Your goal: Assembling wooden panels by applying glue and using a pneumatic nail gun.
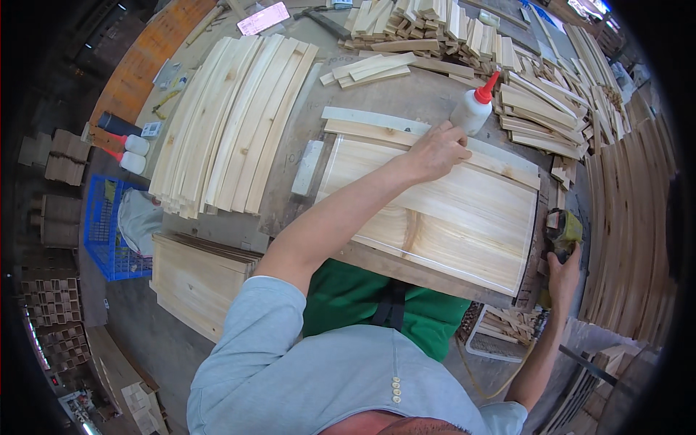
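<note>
In front of me a pale wooden panel (442,225) lies flat on the bench, with a thin white line along its left and near edges. A narrow wooden strip (377,133) runs along its far edge. My left hand (441,151) reaches over the panel, its curled fingers closed on that strip about midway. Just beyond the fingers stands a white squeeze bottle (473,112) with a red nozzle. To the right of the panel, my right hand (563,275) is closed around a yellow-green and black nail gun (565,230).
Long boards (232,123) are stacked at the left, above more panels (199,279). Loose wood pieces (536,109) heap up at the far right, beside tall boards (631,232). Two glue bottles (134,154) lie by a blue crate (109,232). A hose (518,370) hangs near my right forearm.
</note>
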Action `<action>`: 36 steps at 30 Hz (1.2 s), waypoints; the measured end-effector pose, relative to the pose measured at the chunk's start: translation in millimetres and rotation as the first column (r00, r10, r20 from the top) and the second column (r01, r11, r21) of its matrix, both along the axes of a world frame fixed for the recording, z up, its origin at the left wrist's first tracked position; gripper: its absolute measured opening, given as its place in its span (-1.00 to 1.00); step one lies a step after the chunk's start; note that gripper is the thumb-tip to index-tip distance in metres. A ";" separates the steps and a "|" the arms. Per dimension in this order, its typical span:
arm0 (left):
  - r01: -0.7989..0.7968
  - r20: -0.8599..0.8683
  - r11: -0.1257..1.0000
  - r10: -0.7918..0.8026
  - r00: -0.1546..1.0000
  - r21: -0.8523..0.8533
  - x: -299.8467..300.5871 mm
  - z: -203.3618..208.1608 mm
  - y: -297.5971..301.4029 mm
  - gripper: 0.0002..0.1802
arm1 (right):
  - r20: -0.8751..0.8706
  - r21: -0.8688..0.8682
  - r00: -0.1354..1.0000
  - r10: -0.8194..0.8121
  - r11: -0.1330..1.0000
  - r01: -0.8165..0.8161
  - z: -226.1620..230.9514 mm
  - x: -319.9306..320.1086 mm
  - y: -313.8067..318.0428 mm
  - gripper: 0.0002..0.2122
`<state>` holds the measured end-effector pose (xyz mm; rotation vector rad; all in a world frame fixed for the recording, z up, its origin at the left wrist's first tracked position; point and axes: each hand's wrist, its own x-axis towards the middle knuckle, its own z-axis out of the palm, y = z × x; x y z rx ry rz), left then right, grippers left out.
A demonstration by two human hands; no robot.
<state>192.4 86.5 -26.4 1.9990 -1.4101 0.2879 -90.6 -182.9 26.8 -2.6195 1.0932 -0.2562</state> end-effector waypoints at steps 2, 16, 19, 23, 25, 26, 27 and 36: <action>0.005 0.003 1.000 -0.005 1.000 0.008 0.8 0.2 0.1 -0.87 | 0.114 0.010 0.990 0.084 0.996 -0.085 11.7 -1.4 -11.8 -0.48; 0.008 -0.071 0.999 -0.010 0.997 -0.031 11.2 -8.5 -1.5 -0.84 | 0.154 0.535 0.986 0.063 0.834 -0.137 113.4 47.6 9.7 -0.74; -0.027 -0.121 1.000 0.028 0.992 0.008 5.8 0.0 2.0 -0.78 | 0.120 0.547 0.991 0.051 0.830 -0.109 109.8 61.4 7.8 -0.74; -0.015 -0.215 0.997 0.031 0.976 0.078 5.9 5.6 3.2 -0.70 | 0.124 0.526 0.991 0.049 0.843 -0.107 105.7 76.3 9.3 -0.70; -0.014 -0.210 0.996 0.032 0.977 0.089 6.5 5.6 3.1 -0.70 | 0.101 0.511 0.994 0.040 0.855 -0.086 104.6 79.8 10.4 -0.71; -0.012 -0.212 0.996 0.031 0.977 0.093 7.0 5.7 2.9 -0.70 | 0.110 0.522 0.992 0.054 0.846 -0.104 104.8 80.9 10.6 -0.71; -0.009 -0.216 0.996 0.029 0.976 0.092 6.7 5.8 2.6 -0.69 | 0.089 0.523 0.994 0.065 0.846 -0.102 104.9 81.6 10.6 -0.71; -0.023 -0.175 0.997 0.037 0.984 0.079 7.3 1.2 4.2 -0.71 | 0.119 0.499 0.986 0.114 0.852 -0.159 103.9 75.4 12.2 -0.74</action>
